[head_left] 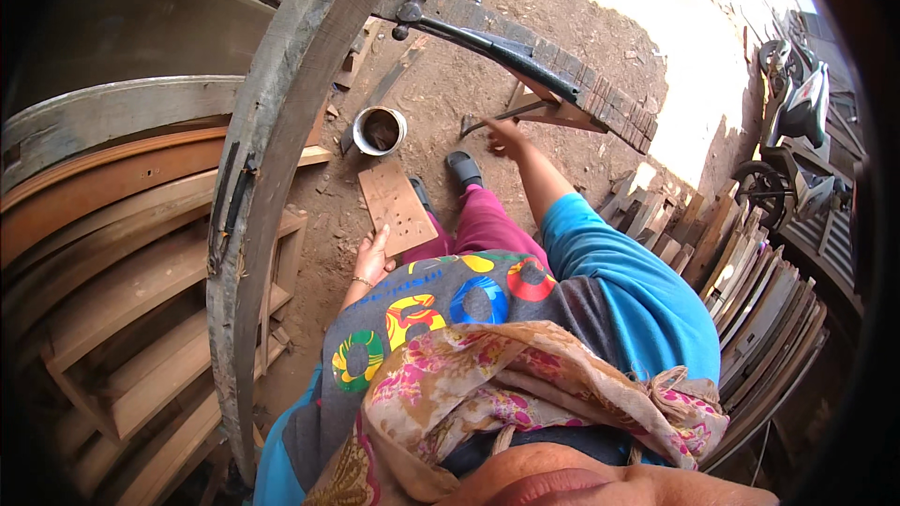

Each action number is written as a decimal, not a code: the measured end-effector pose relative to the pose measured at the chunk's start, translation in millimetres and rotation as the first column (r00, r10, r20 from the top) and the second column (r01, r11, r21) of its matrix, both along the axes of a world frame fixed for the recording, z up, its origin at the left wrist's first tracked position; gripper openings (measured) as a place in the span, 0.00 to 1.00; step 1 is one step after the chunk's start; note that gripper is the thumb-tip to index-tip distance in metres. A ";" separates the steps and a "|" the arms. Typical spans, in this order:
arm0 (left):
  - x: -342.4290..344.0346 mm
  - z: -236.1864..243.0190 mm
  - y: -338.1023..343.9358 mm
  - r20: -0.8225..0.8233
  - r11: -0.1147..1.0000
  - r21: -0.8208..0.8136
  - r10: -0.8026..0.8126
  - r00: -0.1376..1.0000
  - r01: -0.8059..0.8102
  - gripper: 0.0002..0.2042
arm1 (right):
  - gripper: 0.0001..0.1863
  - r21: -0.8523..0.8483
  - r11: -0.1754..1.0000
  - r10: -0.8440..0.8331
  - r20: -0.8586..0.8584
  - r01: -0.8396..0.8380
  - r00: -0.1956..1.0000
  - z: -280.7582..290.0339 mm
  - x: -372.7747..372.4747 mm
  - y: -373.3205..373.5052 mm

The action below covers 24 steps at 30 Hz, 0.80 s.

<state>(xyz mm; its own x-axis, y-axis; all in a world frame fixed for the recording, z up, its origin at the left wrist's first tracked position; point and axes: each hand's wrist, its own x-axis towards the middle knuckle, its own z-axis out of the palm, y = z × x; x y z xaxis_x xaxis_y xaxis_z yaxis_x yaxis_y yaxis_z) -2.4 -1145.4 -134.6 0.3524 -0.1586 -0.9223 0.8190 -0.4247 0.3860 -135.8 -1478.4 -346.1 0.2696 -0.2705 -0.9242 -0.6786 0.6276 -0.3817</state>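
My left hand (372,258) is closed on the near edge of a flat wooden board (396,205), its thumb on top. Several small dark holes or marks dot the board, which is tilted over my lap. My right hand (507,139) is beyond my knees, its fingers bent round a dark hammer-like tool (517,112) with a thin shaft and a short crosswise end. Its grip is partly hidden. Above it, a ball-peen hammer (487,45) with a black handle lies across a worn, notched plank (609,98).
A white bucket (380,131) with brown contents stands on the dirt floor (450,94). A tall weathered post (272,131) rises close on my left, beside stacked wooden frames (159,300). Cut planks (759,309) are piled at right, with a motorcycle (792,145) behind.
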 end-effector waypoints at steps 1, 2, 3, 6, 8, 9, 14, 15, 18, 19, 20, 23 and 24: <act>-5.8 -3.3 -4.3 0.018 0.994 -0.076 -0.073 0.997 0.074 0.14 | 0.39 0.122 0.951 0.254 0.224 -0.285 0.941 39.6 12.9 20.7; -8.6 -9.1 -9.4 0.085 0.979 -0.141 -0.133 0.987 0.144 0.16 | 0.40 0.302 0.869 0.306 0.295 -0.392 0.905 89.0 28.5 44.3; -10.4 -14.1 -16.5 0.152 0.953 -0.197 -0.201 0.968 0.229 0.18 | 0.38 0.340 0.835 0.244 0.476 -0.433 0.845 110.3 32.6 67.5; -21.0 -18.0 -51.7 0.345 0.838 -0.450 -0.154 0.926 0.307 0.20 | 0.37 -0.031 0.997 -0.050 0.522 0.077 0.851 207.5 43.5 101.4; -21.2 -9.4 -71.4 0.425 0.761 -0.536 -0.131 0.896 0.366 0.17 | 0.36 -0.021 0.967 -0.160 0.727 0.254 0.668 224.8 30.2 83.7; -15.9 -2.8 -76.5 0.423 0.730 -0.553 -0.169 0.890 0.401 0.17 | 0.35 -0.086 0.949 -0.146 0.733 0.303 0.665 260.2 21.5 70.3; -1.0 29.0 -107.9 0.283 0.816 -0.470 -0.223 0.933 0.337 0.16 | 0.21 -0.603 0.675 -0.034 0.550 0.425 0.834 300.2 -73.3 -32.3; 2.3 40.7 -108.7 0.291 0.808 -0.477 -0.228 0.929 0.347 0.16 | 0.23 -0.731 0.591 -0.029 0.403 0.341 0.915 308.9 -92.7 -49.2; 16.3 49.3 -99.6 0.253 0.828 -0.463 -0.219 0.942 0.317 0.17 | 0.26 -0.867 0.327 0.007 -0.396 -0.376 0.918 309.9 -150.0 -96.2; 21.0 50.6 -92.6 0.253 0.843 -0.439 -0.216 0.943 0.311 0.17 | 0.26 -0.867 0.384 0.013 -0.338 -0.317 0.941 296.6 -165.2 -110.9; 27.3 51.8 -83.8 0.254 0.860 -0.413 -0.208 0.945 0.300 0.18 | 0.25 -0.860 0.439 0.021 -0.278 -0.259 0.960 284.9 -175.5 -122.2; 35.6 56.3 -57.1 0.225 0.915 -0.328 -0.164 0.960 0.233 0.20 | 0.24 -0.880 0.460 0.045 -0.111 -0.119 0.993 256.4 -193.3 -146.5; 38.3 57.0 -47.6 0.222 0.926 -0.304 -0.161 0.962 0.226 0.22 | 0.26 -0.837 0.507 0.091 -0.184 -0.205 0.979 243.3 -200.5 -160.8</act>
<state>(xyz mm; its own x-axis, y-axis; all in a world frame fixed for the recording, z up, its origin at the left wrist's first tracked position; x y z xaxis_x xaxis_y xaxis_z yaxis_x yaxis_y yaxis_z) 35.9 -1192.9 -77.6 0.4477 -0.5192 -0.7280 0.6312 -0.3932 0.6686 -336.2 -1639.2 -102.8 0.3035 -0.9048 -0.2987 -0.7990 -0.0709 -0.5972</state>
